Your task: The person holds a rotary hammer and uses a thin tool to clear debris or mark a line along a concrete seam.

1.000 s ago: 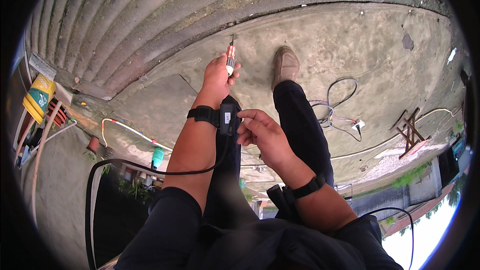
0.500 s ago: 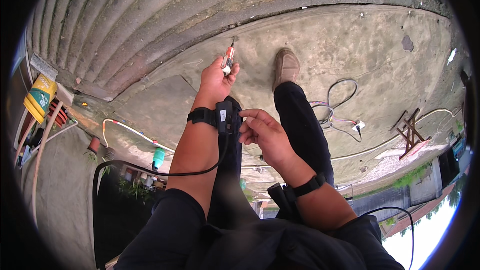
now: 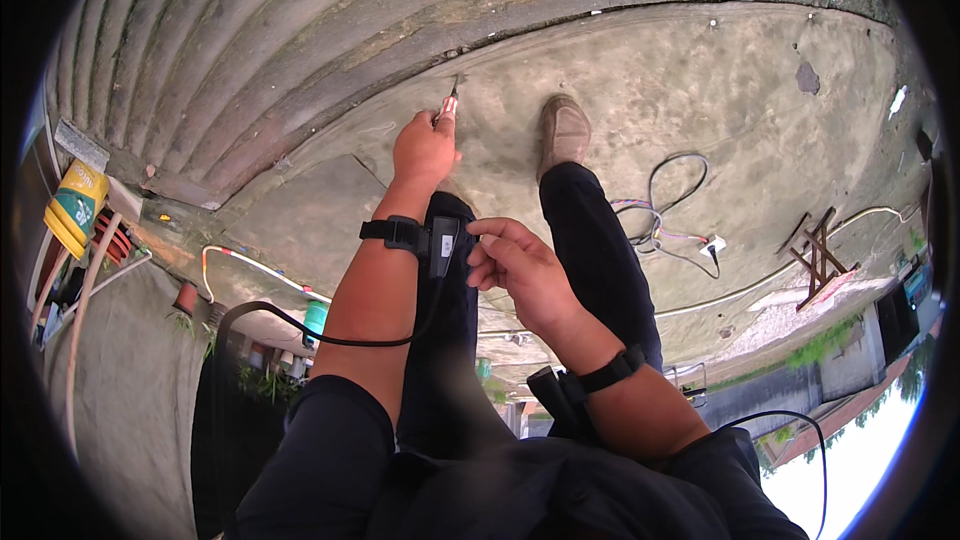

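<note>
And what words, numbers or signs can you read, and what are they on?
None are clear enough to quote.
Yellow-and-green container: light lettering, tilted and too small.
Black wrist-worn box: white label, too blurred.
Screwdriver: no writing I can make out.

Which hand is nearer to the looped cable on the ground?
Right. The right hand is up in front of the body, left of the looped cable; the left hand is farther left, gripping a red-and-white tool.
</note>
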A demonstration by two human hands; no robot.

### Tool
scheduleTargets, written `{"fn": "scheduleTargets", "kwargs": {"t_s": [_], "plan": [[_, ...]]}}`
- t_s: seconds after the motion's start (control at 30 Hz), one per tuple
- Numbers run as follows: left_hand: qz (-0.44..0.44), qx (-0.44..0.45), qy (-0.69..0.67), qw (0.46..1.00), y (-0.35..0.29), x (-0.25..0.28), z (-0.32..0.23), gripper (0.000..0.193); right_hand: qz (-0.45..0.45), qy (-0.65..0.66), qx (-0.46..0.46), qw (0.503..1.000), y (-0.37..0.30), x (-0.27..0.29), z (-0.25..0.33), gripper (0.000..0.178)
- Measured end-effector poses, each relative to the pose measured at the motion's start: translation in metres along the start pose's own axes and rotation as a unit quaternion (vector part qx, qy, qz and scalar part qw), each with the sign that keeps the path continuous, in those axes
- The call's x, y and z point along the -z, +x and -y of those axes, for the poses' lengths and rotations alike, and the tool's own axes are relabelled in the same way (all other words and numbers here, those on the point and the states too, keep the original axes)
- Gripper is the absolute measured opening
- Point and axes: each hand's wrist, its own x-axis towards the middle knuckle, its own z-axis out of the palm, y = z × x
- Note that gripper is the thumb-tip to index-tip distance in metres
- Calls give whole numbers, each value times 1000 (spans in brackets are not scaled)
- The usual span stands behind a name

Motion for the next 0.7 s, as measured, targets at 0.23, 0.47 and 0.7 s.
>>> {"fn": "scheduleTargets", "kwargs": {"t_s": [0.23,0.47,0.7], "plan": [[102,191,-343,914,-4,13,-2,38,-1,3,-3,1000,0,-1,-1,26],[-41,-132,259,956,-10,14,-19,35,-1,3,-2,1000,1,4,-1,25],[125,255,-371,884,3,21,1,33,8,10,-1,1000,1,1,-2,25]]}}
